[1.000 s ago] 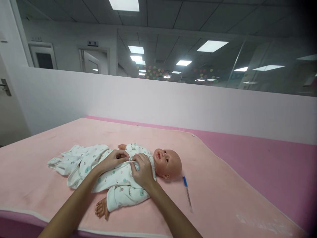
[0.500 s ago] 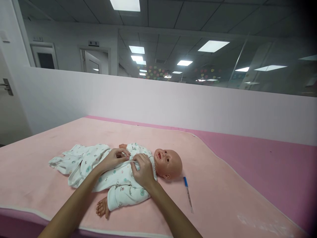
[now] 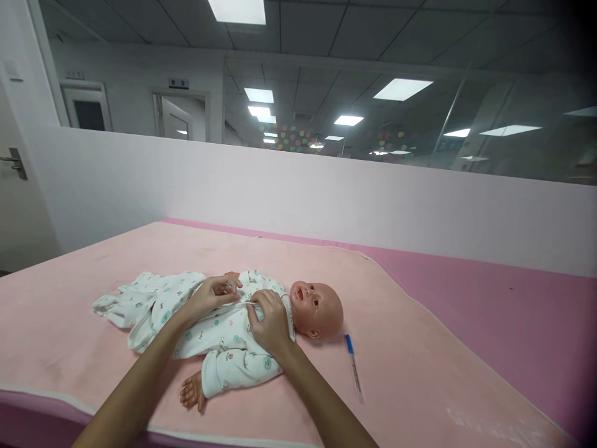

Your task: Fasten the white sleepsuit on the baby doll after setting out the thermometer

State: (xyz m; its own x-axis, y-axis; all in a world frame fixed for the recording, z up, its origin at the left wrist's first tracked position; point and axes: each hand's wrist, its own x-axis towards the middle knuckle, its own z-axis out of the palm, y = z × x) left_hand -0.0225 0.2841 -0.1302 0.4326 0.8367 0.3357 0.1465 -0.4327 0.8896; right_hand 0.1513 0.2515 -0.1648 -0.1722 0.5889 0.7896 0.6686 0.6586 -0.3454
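Observation:
A baby doll point(image 3: 317, 309) lies on its back on a pale pink blanket point(image 3: 410, 348), head to the right. It wears a white printed romper point(image 3: 224, 336). My left hand point(image 3: 211, 295) pinches the romper's front edge at the doll's chest. My right hand point(image 3: 268, 320) grips the same front opening just to the right, near the collar. The two hands almost touch. One doll hand point(image 3: 192, 393) sticks out of the near sleeve.
A thermometer with a blue cap point(image 3: 354, 368) lies on the blanket right of the doll's head. The darker pink tabletop point(image 3: 513, 311) extends right. A white partition wall point(image 3: 326, 193) with glass above stands behind. A door point(image 3: 13, 186) is at far left.
My left hand has lifted slightly and shifted its fingers on the romper's front. The right hand and the doll have stayed nearly still.

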